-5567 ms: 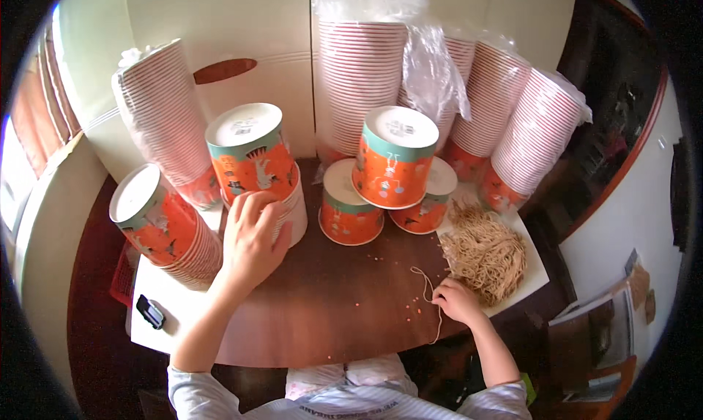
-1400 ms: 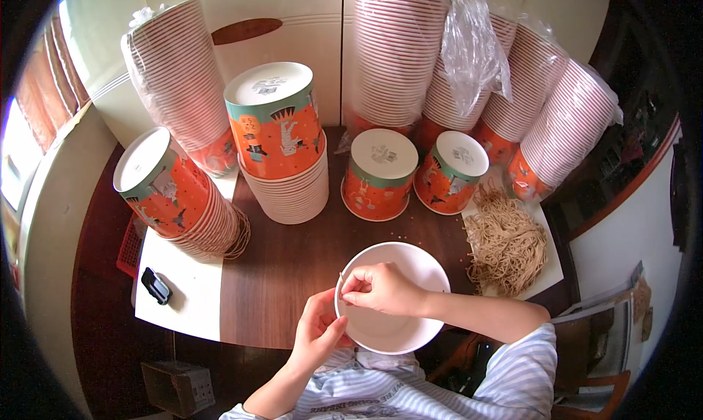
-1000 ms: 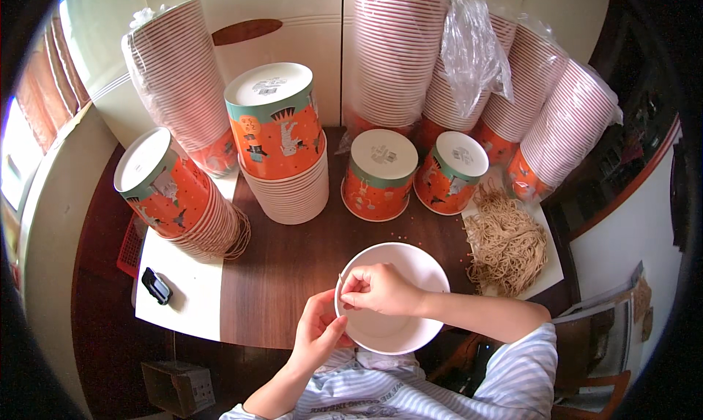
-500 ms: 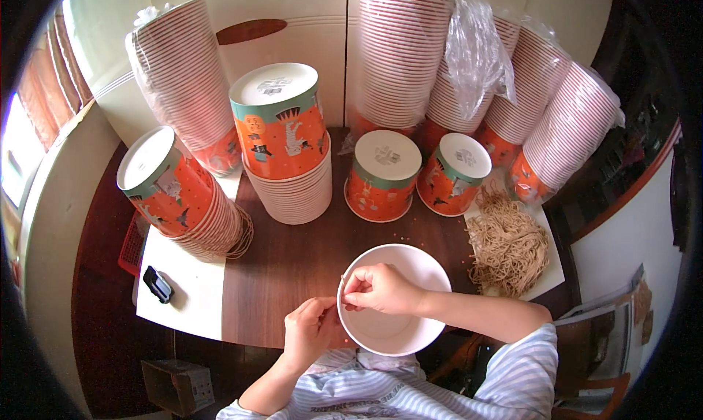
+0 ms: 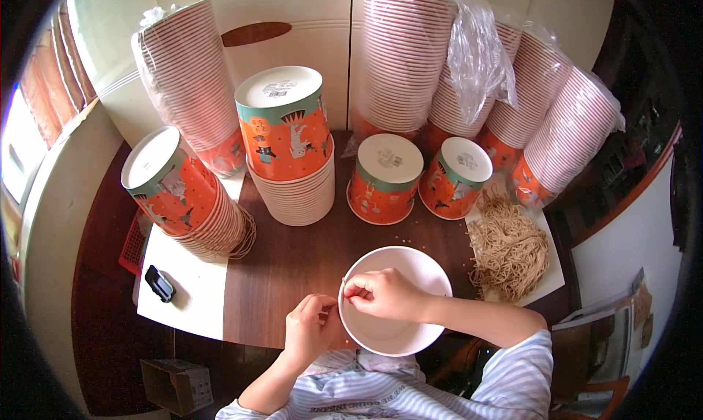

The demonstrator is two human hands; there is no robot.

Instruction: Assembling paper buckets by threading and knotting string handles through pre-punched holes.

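Leftmost, a small black case lies on the white sheet, a leaning stack of upturned orange paper buckets behind it, loops of tan cord at the stack's right side. Further right my left hand is half-curled at the outer left side of an open-mouthed white-lined bucket before me, its hold hidden. Inside that rim my right hand is pinched nearly closed, contents unclear; beyond, right, a tangled cord heap.

Head-worn fisheye, looking steeply down and forward across counter; left hand, right hand near.
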